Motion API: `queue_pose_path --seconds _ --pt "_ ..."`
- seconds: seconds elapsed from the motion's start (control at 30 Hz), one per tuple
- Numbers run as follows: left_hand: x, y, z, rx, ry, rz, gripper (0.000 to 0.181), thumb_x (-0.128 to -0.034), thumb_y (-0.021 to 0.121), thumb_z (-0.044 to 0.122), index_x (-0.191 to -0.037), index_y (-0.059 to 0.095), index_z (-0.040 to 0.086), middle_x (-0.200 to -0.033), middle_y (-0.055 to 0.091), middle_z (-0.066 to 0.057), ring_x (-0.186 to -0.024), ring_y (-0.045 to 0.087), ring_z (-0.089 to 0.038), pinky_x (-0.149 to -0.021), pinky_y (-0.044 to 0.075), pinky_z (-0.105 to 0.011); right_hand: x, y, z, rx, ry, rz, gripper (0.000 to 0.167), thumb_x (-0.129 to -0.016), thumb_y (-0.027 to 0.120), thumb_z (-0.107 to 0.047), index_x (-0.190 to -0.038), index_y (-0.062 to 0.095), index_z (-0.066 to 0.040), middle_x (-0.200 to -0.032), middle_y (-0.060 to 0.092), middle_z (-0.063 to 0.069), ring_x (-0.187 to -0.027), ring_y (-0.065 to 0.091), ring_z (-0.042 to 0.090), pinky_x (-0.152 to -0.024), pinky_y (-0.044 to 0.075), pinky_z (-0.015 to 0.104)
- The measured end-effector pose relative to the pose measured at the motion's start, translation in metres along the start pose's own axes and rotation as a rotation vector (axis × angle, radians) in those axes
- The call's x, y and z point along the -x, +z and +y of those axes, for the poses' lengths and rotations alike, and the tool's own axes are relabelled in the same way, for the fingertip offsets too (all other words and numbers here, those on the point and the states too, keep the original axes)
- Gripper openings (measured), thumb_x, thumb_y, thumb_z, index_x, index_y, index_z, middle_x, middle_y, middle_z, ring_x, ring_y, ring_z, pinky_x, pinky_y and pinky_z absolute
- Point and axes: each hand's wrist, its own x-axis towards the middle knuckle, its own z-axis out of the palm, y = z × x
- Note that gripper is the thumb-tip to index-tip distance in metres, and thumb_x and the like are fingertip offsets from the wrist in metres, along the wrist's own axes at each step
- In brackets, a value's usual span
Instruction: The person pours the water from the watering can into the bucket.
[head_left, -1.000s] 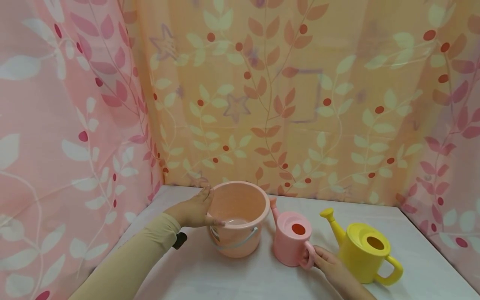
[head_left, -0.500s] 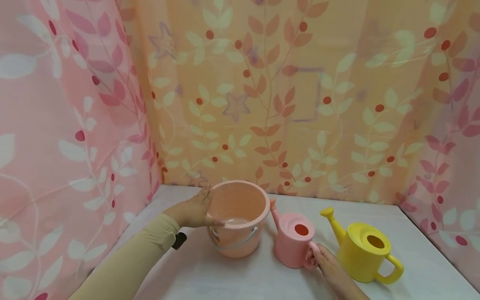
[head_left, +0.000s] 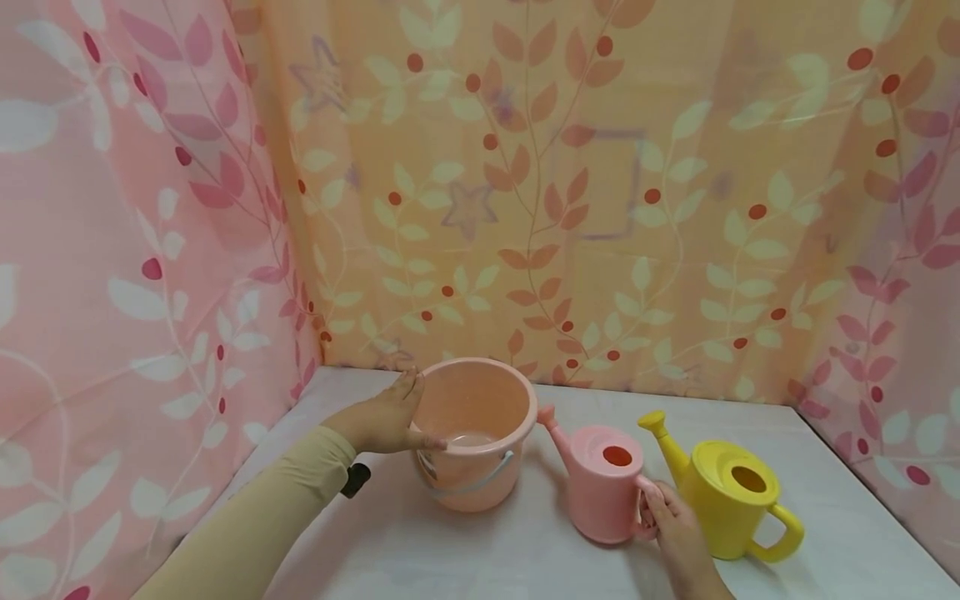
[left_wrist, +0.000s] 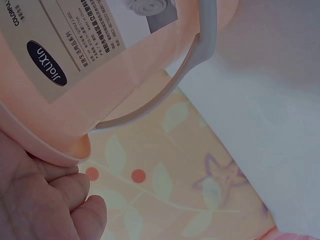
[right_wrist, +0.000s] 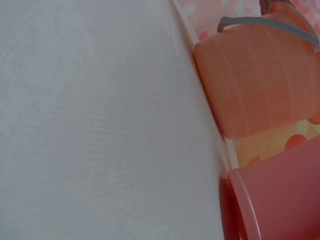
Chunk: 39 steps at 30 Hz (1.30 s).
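A pale peach bucket [head_left: 474,475] with a grey bail handle [head_left: 472,482] stands on the table. My left hand [head_left: 382,421] holds its rim at the left, the thumb lying along the front edge. In the left wrist view, curled fingers [left_wrist: 75,195] meet the rim beside the bucket's printed label [left_wrist: 65,55]. To the right, my right hand [head_left: 678,529] grips the handle of a pink watering can [head_left: 603,496], whose spout points toward the bucket. Whether the can's base touches the table is unclear. The right wrist view shows its lower side [right_wrist: 285,195], but not the hand.
A yellow watering can [head_left: 727,500] stands just right of my right hand, spout toward the back left. White cloth [head_left: 450,562] covers the table. Patterned curtains [head_left: 540,200] close in the back and both sides.
My right hand has moved the pink watering can to the right, away from the bucket and nearer the yellow one. The left hand and bucket stay put.
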Motion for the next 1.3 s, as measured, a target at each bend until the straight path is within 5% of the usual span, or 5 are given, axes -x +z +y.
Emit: queue_pose_path --seconds 0.27,0.53,1.1,1.3 --pt "0.0 -0.002 0.001 0.008 0.004 0.004 0.119 -0.0703 0.047 0.078 -0.143 0.009 -0.008 -0.15 0.002 -0.024 -0.138 0.003 -0.034 -0.11 0.015 -0.045 0.002 -0.003 -0.002 -0.013 -0.025 0.014 0.045 -0.098 0.039 -0.037 -0.089 0.049 0.007 -0.072 0.04 0.005 -0.07 0.045 0.017 -0.062 0.051 0.028" --pt "-0.001 -0.002 0.002 0.015 0.0 0.0 0.119 -0.0697 0.048 0.078 -0.143 0.01 -0.008 -0.15 0.002 -0.024 -0.138 0.003 -0.033 -0.11 0.015 -0.045 0.006 -0.011 -0.012 -0.005 -0.047 0.098 0.046 -0.095 0.046 -0.038 -0.075 0.042 0.004 -0.07 0.041 0.006 -0.072 0.047 0.02 -0.064 0.054 0.028" --pt "0.001 -0.003 0.001 -0.012 0.0 -0.001 0.119 -0.0704 0.046 0.079 -0.143 0.01 -0.008 -0.149 0.004 -0.025 -0.138 0.005 -0.035 -0.109 0.016 -0.045 0.01 -0.024 -0.049 -0.017 -0.024 0.212 0.048 -0.088 0.054 -0.043 -0.069 0.039 -0.002 -0.066 0.041 0.004 -0.068 0.048 0.017 -0.061 0.054 0.028" --pt "0.0 -0.002 0.001 -0.009 0.001 0.001 0.118 -0.0706 0.046 0.078 -0.143 0.011 -0.009 -0.149 0.004 -0.026 -0.138 0.004 -0.035 -0.109 0.016 -0.046 0.01 -0.031 -0.062 0.067 -0.028 0.223 0.05 -0.086 0.053 -0.049 -0.072 0.041 -0.002 -0.07 0.044 0.005 -0.073 0.049 0.017 -0.065 0.053 0.023"
